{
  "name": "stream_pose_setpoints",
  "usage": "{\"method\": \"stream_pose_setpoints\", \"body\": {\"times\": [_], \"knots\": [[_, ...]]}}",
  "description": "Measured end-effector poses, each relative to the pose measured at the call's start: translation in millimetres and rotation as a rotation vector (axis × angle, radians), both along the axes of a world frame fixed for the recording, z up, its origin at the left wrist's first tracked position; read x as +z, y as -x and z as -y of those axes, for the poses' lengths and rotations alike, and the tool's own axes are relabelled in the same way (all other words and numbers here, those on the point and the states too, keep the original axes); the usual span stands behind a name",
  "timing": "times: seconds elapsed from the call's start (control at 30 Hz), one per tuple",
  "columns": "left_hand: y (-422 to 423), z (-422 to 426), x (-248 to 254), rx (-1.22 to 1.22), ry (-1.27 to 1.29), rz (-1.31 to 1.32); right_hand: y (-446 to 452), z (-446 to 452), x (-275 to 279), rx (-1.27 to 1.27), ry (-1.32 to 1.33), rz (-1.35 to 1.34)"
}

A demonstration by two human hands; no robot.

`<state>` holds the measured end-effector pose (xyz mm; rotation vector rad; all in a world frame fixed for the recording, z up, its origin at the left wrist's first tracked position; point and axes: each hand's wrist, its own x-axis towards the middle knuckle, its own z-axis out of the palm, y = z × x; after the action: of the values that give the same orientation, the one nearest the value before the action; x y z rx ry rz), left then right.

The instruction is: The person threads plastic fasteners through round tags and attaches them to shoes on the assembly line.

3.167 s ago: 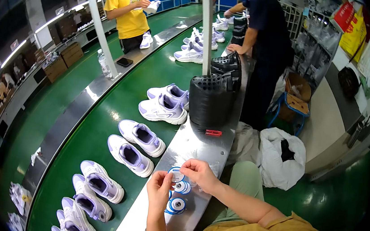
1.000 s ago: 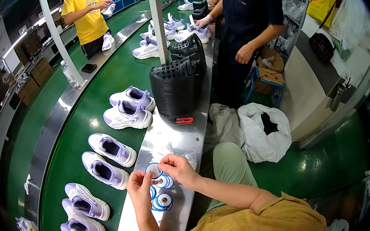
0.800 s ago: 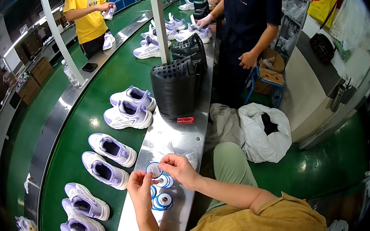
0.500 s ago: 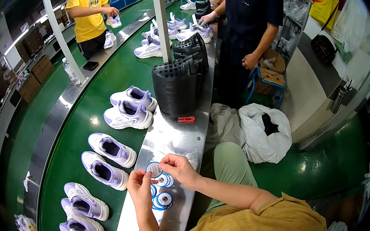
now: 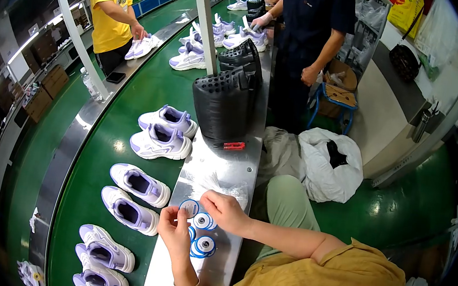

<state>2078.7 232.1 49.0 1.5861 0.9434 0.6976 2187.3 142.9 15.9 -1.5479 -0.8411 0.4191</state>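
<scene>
A round white hang tag with a blue rim (image 5: 189,208) is pinched between the thumb and fingers of my left hand (image 5: 175,229). Close to the tag's right edge, the fingers of my right hand (image 5: 226,214) are pressed together; whatever they hold is too small or hidden to make out. Below my hands, stacks of similar round tags (image 5: 204,245) lie on the metal ledge (image 5: 165,276). A bundle of thin clear plastic strands (image 5: 219,185) lies just beyond my right hand.
Pairs of white-and-lilac sneakers (image 5: 138,184) line the green conveyor belt (image 5: 90,184) at left. Black perforated bags (image 5: 219,105) and a red tool (image 5: 234,146) lie ahead. A co-worker in dark clothes (image 5: 313,34) stands beyond; another in yellow (image 5: 109,10) handles sneakers. A white sack (image 5: 328,178) sits right.
The tag has turned slightly, and my right fingers now sit just off its edge. Across the belt, the person in yellow has brought sneakers down onto the rail.
</scene>
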Motion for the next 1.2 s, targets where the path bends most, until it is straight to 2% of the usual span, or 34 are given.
{"method": "stream_pose_setpoints", "body": {"times": [0.27, 0.6, 0.73, 0.8, 0.87, 1.0, 1.13, 1.2], "knots": [[-3.2, 0.3, -3.4, 0.0, -0.087, -0.03, -2.1, -0.9, 15.2, 0.072, -0.026, 0.123], [-9.0, -3.8, -24.9, 0.111, 0.014, 0.021, -15.6, -19.8, -3.2, 0.18, -0.038, 0.174], [-8.4, -3.6, -18.0, 0.1, 0.084, -0.079, -18.6, -24.9, -8.9, 0.189, 0.056, 0.164], [-5.7, -7.2, -24.6, 0.135, -0.027, -0.107, -22.5, -32.1, -4.2, 0.206, -0.063, 0.18], [-4.4, -6.9, -25.8, 0.151, -0.034, -0.101, -25.6, -36.1, -7.8, 0.203, -0.076, 0.226], [1.0, -11.0, -28.0, 0.158, -0.063, -0.077, -15.0, -44.1, -15.3, 0.263, -0.024, 0.221], [-9.9, -6.5, -19.9, 0.262, -0.013, -0.055, -21.0, -42.9, -13.6, 0.244, -0.084, 0.216], [-9.9, -7.0, -22.0, 0.213, -0.051, -0.101, -24.2, -42.4, -15.2, 0.26, -0.025, 0.207]]}}
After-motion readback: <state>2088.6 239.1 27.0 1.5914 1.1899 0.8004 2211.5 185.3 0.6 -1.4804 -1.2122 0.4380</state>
